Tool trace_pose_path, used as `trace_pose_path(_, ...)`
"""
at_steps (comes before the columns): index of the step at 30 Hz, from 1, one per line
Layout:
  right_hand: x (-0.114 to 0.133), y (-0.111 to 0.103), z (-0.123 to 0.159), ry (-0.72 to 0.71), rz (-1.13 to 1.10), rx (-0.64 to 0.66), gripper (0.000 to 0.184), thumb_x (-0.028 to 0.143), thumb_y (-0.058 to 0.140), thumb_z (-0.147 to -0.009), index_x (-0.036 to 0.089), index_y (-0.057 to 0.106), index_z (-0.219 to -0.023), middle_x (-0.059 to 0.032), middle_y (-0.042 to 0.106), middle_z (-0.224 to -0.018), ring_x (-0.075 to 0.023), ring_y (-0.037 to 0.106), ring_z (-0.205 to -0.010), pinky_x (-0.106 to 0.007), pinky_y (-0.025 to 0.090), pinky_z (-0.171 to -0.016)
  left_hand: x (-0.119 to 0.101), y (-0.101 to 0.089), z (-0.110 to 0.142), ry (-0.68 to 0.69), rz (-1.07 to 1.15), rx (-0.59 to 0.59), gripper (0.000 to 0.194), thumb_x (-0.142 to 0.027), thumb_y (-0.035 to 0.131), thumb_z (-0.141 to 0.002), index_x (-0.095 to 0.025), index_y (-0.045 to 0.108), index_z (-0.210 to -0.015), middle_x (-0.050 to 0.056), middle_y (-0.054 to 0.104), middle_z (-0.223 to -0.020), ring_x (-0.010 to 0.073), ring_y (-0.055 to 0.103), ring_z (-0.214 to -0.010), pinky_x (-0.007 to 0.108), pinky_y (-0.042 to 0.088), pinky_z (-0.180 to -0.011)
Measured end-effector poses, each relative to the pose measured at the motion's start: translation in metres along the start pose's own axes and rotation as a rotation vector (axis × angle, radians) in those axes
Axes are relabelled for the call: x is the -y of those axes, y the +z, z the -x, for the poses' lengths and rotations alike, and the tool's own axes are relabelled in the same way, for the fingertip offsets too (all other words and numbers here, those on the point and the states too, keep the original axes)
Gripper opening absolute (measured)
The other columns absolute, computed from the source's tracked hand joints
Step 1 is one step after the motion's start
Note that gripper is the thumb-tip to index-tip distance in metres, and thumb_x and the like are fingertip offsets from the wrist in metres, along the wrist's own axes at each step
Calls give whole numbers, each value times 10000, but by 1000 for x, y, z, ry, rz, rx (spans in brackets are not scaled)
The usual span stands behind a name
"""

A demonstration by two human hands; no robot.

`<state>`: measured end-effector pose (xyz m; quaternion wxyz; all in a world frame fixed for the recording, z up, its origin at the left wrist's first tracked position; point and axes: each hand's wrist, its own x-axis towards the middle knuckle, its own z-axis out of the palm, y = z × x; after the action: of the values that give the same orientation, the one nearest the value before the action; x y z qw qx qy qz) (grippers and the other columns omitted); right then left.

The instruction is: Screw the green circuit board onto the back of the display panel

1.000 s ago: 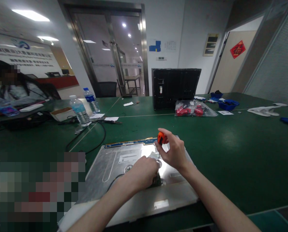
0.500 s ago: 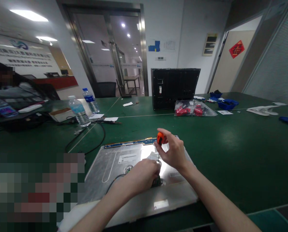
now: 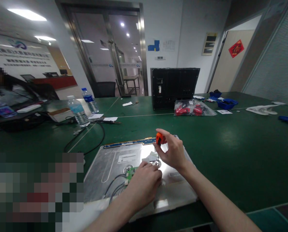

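Observation:
A silvery metal-backed display panel lies on the table in front of me, with a narrow blue circuit strip along its far edge. My right hand grips the orange handle of a screwdriver between thumb and fingers. Its thin shaft points down at a round recess in the metal. Over a small green circuit board my left hand lies with curled fingers, gripping it; most of the board is hidden. Dark cables run from the board's left side.
Beyond the panel stands a black monitor-like case, with a plastic bag of red parts before it. Water bottles and a black cable are at the left. Blue trays sit far right. A person sits at far left.
My left hand has drawn slightly toward me, and the green circuit board and its cables now show beside it. My right hand and the screwdriver have barely moved.

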<state>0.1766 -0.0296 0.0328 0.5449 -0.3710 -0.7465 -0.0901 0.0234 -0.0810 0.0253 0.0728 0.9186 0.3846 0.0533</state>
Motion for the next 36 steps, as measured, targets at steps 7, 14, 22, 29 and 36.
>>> trace_pose_path(7,-2,-2,0,-4,1,-5,338,252,576,-901,160,526,-1223,-46,695,-836,-152,635,-652,-257,508,-620,-3,8,9,-65,-16,-72,87,-107,671,-850,-192,682,-833,25,703,-889,225,638,-908,414,410,-928)
trace_pose_path(14,-7,-9,1,89,-36,-13,356,276,586,-887,180,530,-1224,-28,677,-807,-144,612,-613,-260,525,-601,6,-1,25,-64,61,-125,212,-88,754,-760,-217,664,-904,15,706,-991,234,620,-965,395,435,-904)
trace_pose_path(22,5,-19,9,211,-203,-13,326,307,570,-902,199,476,-1195,57,569,-665,-94,549,-494,-186,478,-484,-5,14,59,-33,103,99,428,-101,683,-771,-284,651,-1157,9,755,-949,232,705,-829,312,530,-714)
trace_pose_path(29,13,-9,14,246,-228,64,289,291,543,-891,199,453,-1150,87,495,-614,-74,470,-429,-157,388,-415,-10,40,62,-21,76,11,547,-159,648,-811,-164,526,-1345,118,751,-1052,269,722,-906,362,572,-800)
trace_pose_path(36,12,-6,16,225,-186,39,279,284,523,-902,204,443,-1156,92,474,-616,-68,435,-431,-155,347,-420,-9,68,64,67,11,-278,450,-225,561,-908,-144,479,-1342,108,757,-968,252,729,-811,343,589,-727)
